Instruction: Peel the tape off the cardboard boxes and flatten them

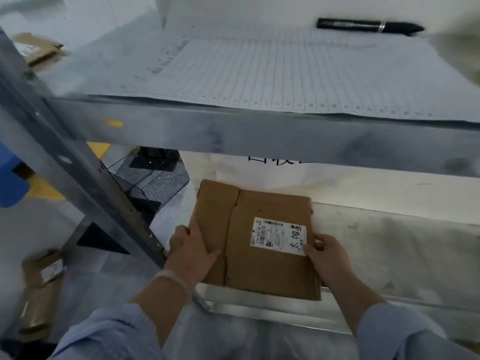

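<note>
A flattened brown cardboard box [249, 229] with a white shipping label [279, 236] lies over the front edge of the lower metal shelf [389, 242]. My left hand [191, 252] grips its left edge, thumb on top. At the right edge my right hand [328, 258] holds it the same way, its thumb touching the label's corner. No tape is plainly visible on the top face.
The upper shelf [233, 133] just above carries a lined paper sheet [285, 74] and a black marker [368, 26]. A slanted metal upright [85, 178] stands to the left. More cardboard boxes [41, 279] lie on the floor at the lower left, with a wire basket [153, 178] behind.
</note>
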Available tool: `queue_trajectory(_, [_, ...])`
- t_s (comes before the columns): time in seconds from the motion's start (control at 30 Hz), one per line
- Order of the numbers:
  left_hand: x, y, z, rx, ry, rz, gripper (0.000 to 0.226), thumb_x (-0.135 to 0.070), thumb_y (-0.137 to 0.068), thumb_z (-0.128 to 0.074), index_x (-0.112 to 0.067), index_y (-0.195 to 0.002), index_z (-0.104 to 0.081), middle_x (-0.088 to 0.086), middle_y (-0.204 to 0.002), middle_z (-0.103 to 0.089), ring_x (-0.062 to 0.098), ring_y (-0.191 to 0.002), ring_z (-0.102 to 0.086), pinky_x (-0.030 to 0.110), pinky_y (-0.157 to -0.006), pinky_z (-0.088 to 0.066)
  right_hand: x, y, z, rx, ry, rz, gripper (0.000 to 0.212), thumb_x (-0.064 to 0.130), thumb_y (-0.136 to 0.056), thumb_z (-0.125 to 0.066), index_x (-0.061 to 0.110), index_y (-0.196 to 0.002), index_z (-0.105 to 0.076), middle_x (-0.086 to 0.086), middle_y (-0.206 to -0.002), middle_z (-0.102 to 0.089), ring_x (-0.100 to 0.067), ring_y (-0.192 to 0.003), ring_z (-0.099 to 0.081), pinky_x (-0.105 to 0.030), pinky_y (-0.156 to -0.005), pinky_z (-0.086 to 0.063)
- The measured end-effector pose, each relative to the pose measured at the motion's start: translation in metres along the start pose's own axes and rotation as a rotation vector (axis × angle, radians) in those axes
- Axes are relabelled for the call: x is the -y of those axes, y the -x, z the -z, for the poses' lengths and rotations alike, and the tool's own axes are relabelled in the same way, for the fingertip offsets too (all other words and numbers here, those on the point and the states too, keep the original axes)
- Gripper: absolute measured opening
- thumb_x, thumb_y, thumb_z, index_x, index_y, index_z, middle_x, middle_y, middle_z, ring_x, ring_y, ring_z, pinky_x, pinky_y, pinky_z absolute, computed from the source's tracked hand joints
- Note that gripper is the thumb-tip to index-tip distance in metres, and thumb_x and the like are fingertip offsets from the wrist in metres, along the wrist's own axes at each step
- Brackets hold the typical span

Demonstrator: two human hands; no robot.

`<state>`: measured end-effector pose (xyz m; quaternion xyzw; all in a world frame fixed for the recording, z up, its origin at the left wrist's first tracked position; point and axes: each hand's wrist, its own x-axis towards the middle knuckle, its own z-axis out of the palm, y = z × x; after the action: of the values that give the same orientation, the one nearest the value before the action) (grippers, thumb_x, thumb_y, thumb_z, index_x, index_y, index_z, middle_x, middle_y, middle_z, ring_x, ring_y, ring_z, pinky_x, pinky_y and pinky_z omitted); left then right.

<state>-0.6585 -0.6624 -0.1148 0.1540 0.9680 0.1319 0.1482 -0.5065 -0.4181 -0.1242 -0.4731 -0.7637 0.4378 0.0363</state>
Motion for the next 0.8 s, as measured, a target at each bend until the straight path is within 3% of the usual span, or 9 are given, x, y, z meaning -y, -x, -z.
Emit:
queue_trajectory(0.13, [0.004, -0.011, 0.0, -0.045, -0.243, -0.156, 0.091, -0.06, -0.084, -0.055, -0.018, -0.151, -0.009, 0.011, -0.157, -0.014, 0.032, -0.144, -0.015, 0.045, -0.118, -0.019, 0.006, 0.006, -0.005, -0.001, 0.081, 0.029, 0.046, 0.03, -0.087, -0.07, 0.024, -0.131, -0.055, 0.005, -0.103, -0.067, -0.01, -0.084, -0.06, -0.018, -0.059, -0.043])
queue_trajectory(0.23, [-0.001, -0.012, -0.002, -0.04, -0.248, -0.25, 0.088, -0.061, -0.087, -0.049, -0.023, -0.152, -0.004, 0.009, -0.159, -0.014, 0.03, -0.146, -0.013, 0.046, -0.119, -0.015, 0.007, 0.015, -0.002, 0.001, 0.189, 0.072, 0.056, 0.034, -0.086, -0.07, 0.026, -0.137, -0.05, 0.001, -0.118, -0.061, -0.014, -0.098, -0.059, -0.03, -0.082, -0.053])
queue_trajectory(0.33, [-0.029, -0.005, -0.003, -0.083, -0.178, -0.484, 0.079, -0.058, -0.09, -0.048, -0.026, -0.153, -0.014, 0.005, -0.159, -0.018, 0.028, -0.145, -0.017, 0.044, -0.118, -0.019, -0.003, 0.034, 0.013, -0.037, 0.309, 0.12, 0.064, 0.04, -0.09, -0.064, 0.03, -0.147, -0.036, 0.002, -0.147, -0.043, -0.019, -0.131, -0.043, -0.039, -0.109, -0.039])
queue_trajectory(0.4, [-0.057, 0.001, -0.004, -0.101, -0.122, -0.671, 0.07, -0.052, -0.089, -0.054, -0.025, -0.149, -0.03, 0.003, -0.156, -0.028, 0.028, -0.143, -0.023, 0.046, -0.117, -0.022, -0.015, 0.049, 0.03, -0.084, 0.381, 0.199, 0.067, 0.045, -0.092, -0.058, 0.033, -0.151, -0.029, 0.008, -0.156, -0.029, -0.015, -0.142, -0.029, -0.036, -0.117, -0.027])
queue_trajectory(0.5, [-0.107, 0.014, -0.011, -0.121, -0.081, -0.875, 0.06, -0.048, -0.087, -0.057, -0.023, -0.141, -0.046, 0.002, -0.149, -0.04, 0.027, -0.138, -0.035, 0.05, -0.113, -0.03, -0.039, 0.065, 0.069, -0.197, 0.43, 0.255, 0.071, 0.054, -0.091, -0.055, 0.034, -0.152, -0.024, 0.01, -0.16, -0.021, -0.012, -0.146, -0.019, -0.031, -0.117, -0.018])
queue_trajectory(0.6, [-0.168, 0.037, -0.02, -0.174, -0.074, -1.05, 0.055, -0.049, -0.083, -0.048, -0.022, -0.13, -0.057, 0.002, -0.139, -0.053, 0.027, -0.126, -0.05, 0.049, -0.104, -0.041, -0.071, 0.079, 0.118, -0.334, 0.499, 0.253, 0.075, 0.065, -0.087, -0.047, 0.028, -0.151, -0.031, 0.002, -0.158, -0.028, -0.018, -0.146, -0.026, -0.035, -0.116, -0.023])
queue_trajectory(0.67, [-0.214, 0.06, -0.027, -0.2, -0.074, -1.137, 0.057, -0.053, -0.08, -0.046, -0.023, -0.127, -0.057, 0.001, -0.135, -0.056, 0.026, -0.123, -0.053, 0.044, -0.104, -0.039, -0.096, 0.089, 0.154, -0.413, 0.522, 0.246, 0.082, 0.072, -0.082, -0.035, 0.025, -0.149, -0.036, -0.002, -0.156, -0.033, -0.022, -0.144, -0.03, -0.037, -0.117, -0.022])
queue_trajectory(0.8, [-0.312, 0.115, -0.052, -0.194, -0.009, -1.275, 0.058, -0.052, -0.078, -0.049, -0.021, -0.126, -0.06, 0.001, -0.134, -0.057, 0.025, -0.121, -0.055, 0.046, -0.1, -0.045, -0.146, 0.116, 0.236, -0.478, 0.585, 0.208, 0.088, 0.076, -0.079, -0.018, 0.031, -0.155, -0.014, 0.005, -0.163, -0.011, -0.014, -0.15, -0.006, -0.027, -0.117, 0.007])
